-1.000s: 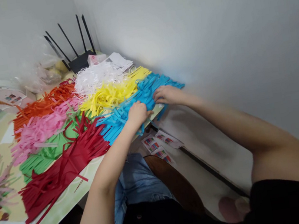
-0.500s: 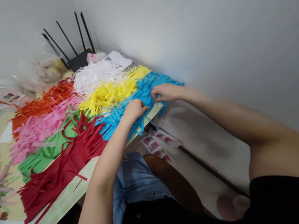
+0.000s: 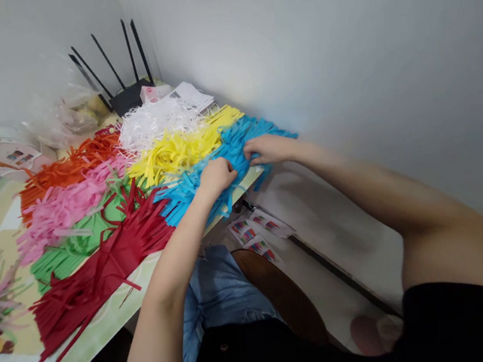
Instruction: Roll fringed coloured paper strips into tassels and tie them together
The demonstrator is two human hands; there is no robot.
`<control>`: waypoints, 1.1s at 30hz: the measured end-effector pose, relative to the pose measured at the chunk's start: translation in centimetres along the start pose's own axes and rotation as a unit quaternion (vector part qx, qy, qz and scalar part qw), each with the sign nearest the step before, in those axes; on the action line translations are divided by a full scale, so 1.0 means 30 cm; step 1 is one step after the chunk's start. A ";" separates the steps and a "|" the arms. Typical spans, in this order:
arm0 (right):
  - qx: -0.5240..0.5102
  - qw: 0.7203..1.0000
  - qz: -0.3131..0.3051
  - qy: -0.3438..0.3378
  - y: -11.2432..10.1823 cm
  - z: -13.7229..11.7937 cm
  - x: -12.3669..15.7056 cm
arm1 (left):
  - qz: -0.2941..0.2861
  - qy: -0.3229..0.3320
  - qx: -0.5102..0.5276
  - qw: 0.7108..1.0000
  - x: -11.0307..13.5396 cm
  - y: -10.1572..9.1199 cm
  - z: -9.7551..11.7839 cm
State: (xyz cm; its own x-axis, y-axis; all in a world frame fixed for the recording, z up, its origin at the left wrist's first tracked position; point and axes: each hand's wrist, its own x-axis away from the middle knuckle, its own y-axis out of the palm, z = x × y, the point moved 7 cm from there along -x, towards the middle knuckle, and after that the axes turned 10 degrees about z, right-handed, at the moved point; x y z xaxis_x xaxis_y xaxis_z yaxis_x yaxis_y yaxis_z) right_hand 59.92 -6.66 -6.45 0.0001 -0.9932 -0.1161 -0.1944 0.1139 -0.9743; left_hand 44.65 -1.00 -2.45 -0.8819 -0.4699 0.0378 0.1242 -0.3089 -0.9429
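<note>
Heaps of cut paper strips lie side by side on a table. My left hand is curled, gripping blue strips near the table's front edge. My right hand lies on the same blue heap a little to the right, its fingers bent and pinching strips. Yellow strips lie just beyond the blue ones. White strips lie behind those. Red strips, green strips, pink strips and orange strips spread to the left.
A black router with several antennas stands in the back corner beside a clear plastic bag and a round white tin. A grey wall runs along the right. Printed cards lie on the floor below the table by a brown stool.
Both hands have shifted slightly up and toward each other on the blue strips, fingers drawing in. The view has tilted a little.
</note>
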 end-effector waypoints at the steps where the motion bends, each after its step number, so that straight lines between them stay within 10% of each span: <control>1: 0.002 1.000 0.002 0.003 -0.005 -0.002 0.007 | 0.011 -0.005 -0.011 1.000 0.005 0.006 0.007; 8: 0.016 0.984 0.167 0.053 -0.053 -0.174 0.136 | 0.077 -0.028 -0.061 0.995 0.026 0.028 0.016; 18: 0.009 0.996 0.089 0.017 0.156 -0.360 0.087 | 0.216 0.013 -0.083 0.973 0.096 -0.096 0.063; 23: 0.022 0.997 0.056 0.045 0.154 -0.345 0.078 | 0.330 -0.044 0.006 0.943 0.087 -0.305 0.013; 29: 0.023 0.999 0.022 0.044 0.148 -0.344 0.073 | 0.491 -0.126 0.204 0.838 0.065 -0.678 -0.212; 33: 0.032 0.999 0.016 0.039 0.124 -0.336 0.063 | 0.566 -0.223 0.183 0.772 0.254 -0.956 -0.429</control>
State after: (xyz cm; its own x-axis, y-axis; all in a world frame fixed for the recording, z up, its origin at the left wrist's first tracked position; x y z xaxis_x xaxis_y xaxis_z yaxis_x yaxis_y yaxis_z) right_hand 49.31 -8.35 -8.35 -0.0826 -0.9875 -0.1345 -0.1310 0.1445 -0.9808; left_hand 28.52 14.93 20.63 0.1213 -0.8231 -0.5547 0.8929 0.3346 -0.3012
